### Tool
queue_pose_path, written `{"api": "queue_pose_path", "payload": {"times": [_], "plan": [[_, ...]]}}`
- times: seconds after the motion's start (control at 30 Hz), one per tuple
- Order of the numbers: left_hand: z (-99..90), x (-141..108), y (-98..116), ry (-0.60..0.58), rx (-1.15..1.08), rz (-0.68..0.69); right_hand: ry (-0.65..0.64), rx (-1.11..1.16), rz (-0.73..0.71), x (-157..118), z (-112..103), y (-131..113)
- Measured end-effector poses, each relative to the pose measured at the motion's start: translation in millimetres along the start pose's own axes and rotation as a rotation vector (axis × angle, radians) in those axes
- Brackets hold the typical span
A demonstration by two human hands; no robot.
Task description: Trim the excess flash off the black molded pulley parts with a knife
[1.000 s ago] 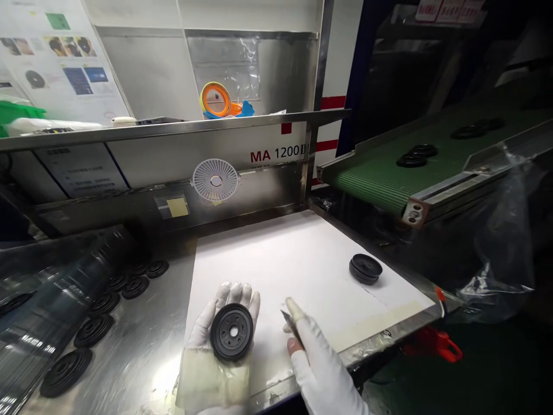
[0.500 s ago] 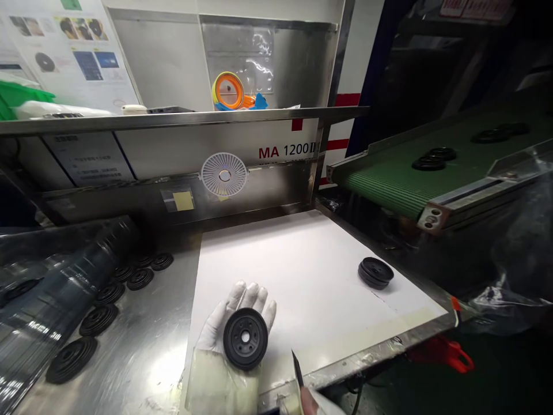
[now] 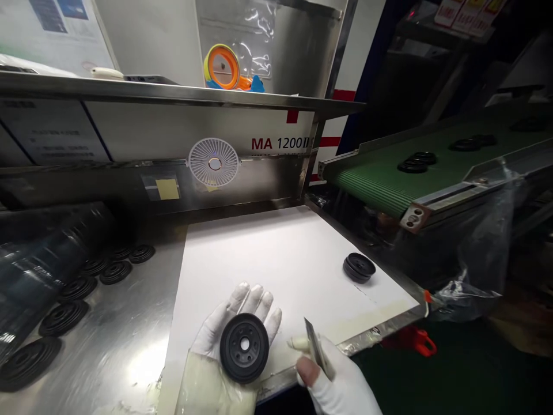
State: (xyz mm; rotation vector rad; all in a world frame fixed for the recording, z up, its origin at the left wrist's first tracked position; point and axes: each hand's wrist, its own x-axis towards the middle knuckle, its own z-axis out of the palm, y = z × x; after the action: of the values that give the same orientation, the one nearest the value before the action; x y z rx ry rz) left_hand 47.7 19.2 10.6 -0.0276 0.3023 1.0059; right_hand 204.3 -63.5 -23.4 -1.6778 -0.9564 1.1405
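Observation:
On the palm of my left hand (image 3: 254,305), which wears a white glove with fingertips showing stretched beyond it, a round black wheel (image 3: 244,351) rests with its face toward me. The wheel has a raised rim, a centre hole and a ring of smaller holes. My right hand (image 3: 330,374), also gloved but with a bare thumb tip, grips a knife (image 3: 317,349) whose pointed blade slants up and left. A gap separates the blade from the wheel. Farther right, another black wheel (image 3: 359,268), thick and grooved, lies on the white sheet (image 3: 259,248).
Several black wheels (image 3: 64,317) lie on the metal table at left, beside clear plastic wrap (image 3: 47,271). A small white fan (image 3: 213,162) is fixed below the shelf, which bears tape rolls (image 3: 222,66). At right, a green conveyor (image 3: 371,178) carries more black parts.
My right hand has come further into view with the knife, up from the bottom edge. The wheel stays on my left palm. The whole view has shifted to the right and tilted slightly down.

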Motion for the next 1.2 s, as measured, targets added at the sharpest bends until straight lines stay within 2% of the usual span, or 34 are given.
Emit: {"api": "queue_pose_path", "payload": {"times": [0.1,0.17,0.23,0.3,0.4,0.47,0.53,0.67,0.73,0.8,0.9,1.03,1.2], "plan": [[-1.6,-4,0,0.036,0.011,0.046,-0.066,-0.020,-0.143,20,24,-21],[0.2,-8,1,0.109,0.036,0.092,-0.121,-0.050,-0.163,23,34,-29],[2.5,-10,2,0.179,0.041,0.113,-0.113,-0.035,-0.157,24,36,-28],[4.0,-10,3,0.230,0.012,0.110,-0.018,0.038,-0.121,26,27,-22],[4.3,-8,4,0.301,-0.052,0.129,0.233,0.159,-0.075,31,6,-15],[3.8,-6,4,0.323,-0.066,0.152,0.307,0.163,-0.104,30,-3,-18],[2.8,-6,3,0.320,-0.045,0.181,0.225,0.129,-0.116,24,1,-26],[-1.3,-12,-2,0.275,0.124,0.273,-0.211,0.204,-0.136,9,36,-41],[-4.6,-17,-5,0.252,0.285,0.304,-0.329,0.209,-0.178,9,52,-44],[-8.5,-21,-7,0.251,0.445,0.341,-0.319,0.131,-0.207,14,60,-45],[-13.9,-24,-5,0.247,0.609,0.374,-0.232,-0.142,-0.264,23,57,-49],[-18.9,-23,10,0.134,0.704,0.270,-0.209,-0.499,-0.358,29,47,-62],[-23.5,-26,31,0.042,0.822,0.145,-0.275,-0.620,-0.425,29,43,-74]]}}
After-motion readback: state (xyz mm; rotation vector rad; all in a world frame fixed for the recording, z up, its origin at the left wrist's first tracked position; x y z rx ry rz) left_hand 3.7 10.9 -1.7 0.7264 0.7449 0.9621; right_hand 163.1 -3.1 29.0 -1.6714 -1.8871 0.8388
